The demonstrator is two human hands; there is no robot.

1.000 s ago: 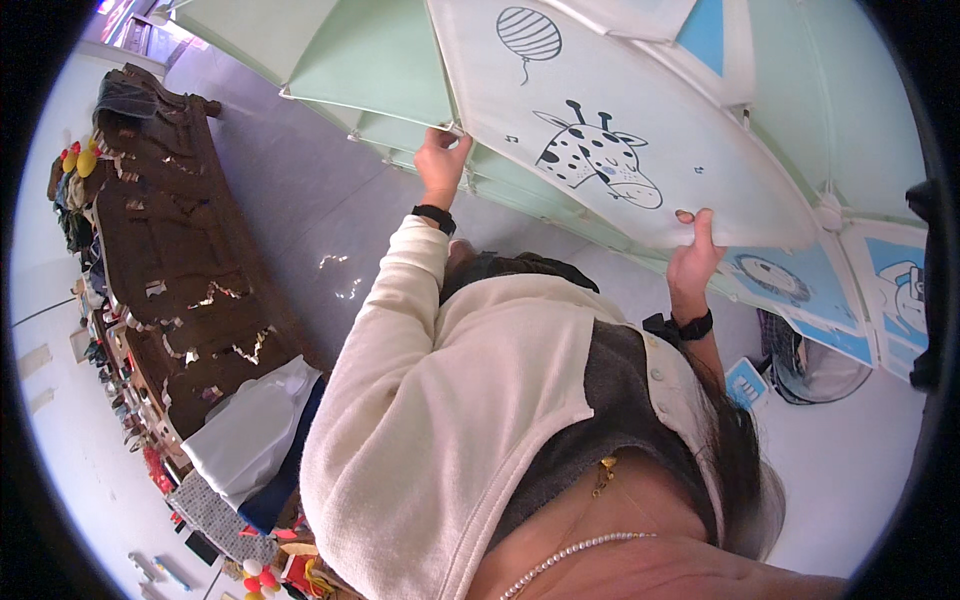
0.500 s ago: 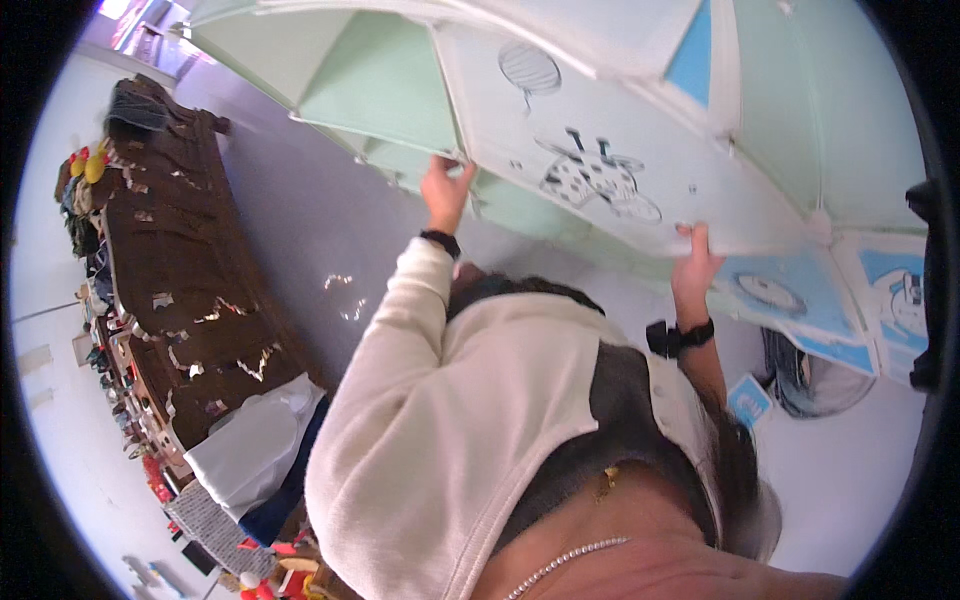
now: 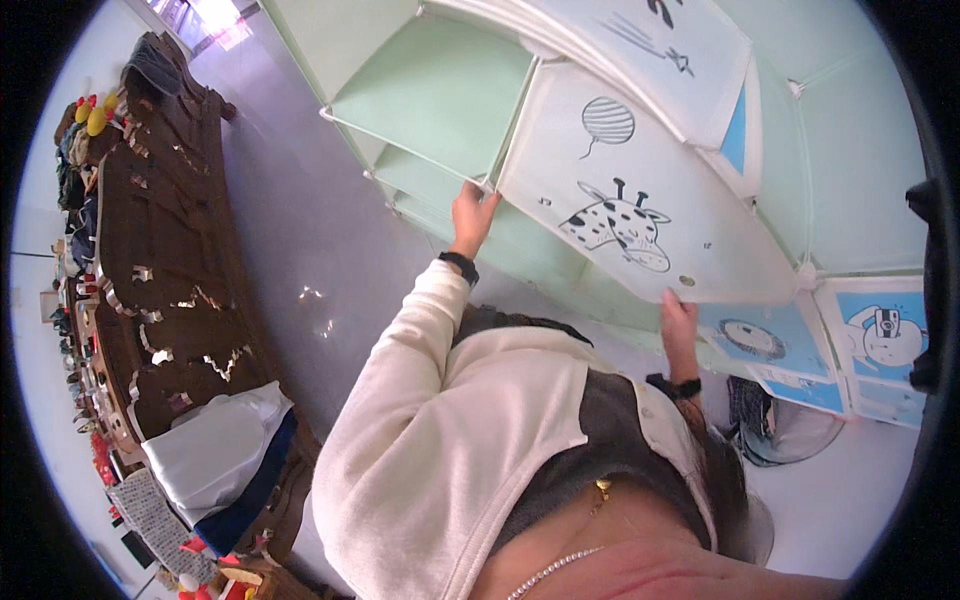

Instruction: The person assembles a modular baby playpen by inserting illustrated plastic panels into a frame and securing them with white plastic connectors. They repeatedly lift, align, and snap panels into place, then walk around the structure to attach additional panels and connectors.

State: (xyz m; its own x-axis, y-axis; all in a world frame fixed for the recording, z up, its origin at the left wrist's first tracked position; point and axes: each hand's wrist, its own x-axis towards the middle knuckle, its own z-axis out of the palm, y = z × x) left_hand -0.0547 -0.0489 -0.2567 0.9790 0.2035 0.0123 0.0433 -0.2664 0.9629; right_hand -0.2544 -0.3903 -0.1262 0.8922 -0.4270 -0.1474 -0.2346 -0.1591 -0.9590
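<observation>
Left hand (image 3: 472,222) has thumb and forefinger slightly parted at a white connector (image 3: 484,184), beside the lower left corner of the door (image 3: 655,185); a firm grip cannot be confirmed. Right hand (image 3: 680,318) is half curled, one fingertip at the door's lower edge, toward its right end; how firmly it holds cannot be told. The step appears to be aligning the door. Support the lower edge evenly, bring the left corner flush with the connector, and avoid pressing mid-panel: the thin sheet will likely flex. The door is white, with a black-line giraffe, a striped balloon and a small oval hole near its lower edge. It stands at the front of the pale green cabinet (image 3: 430,90), right of an uncovered compartment.
</observation>
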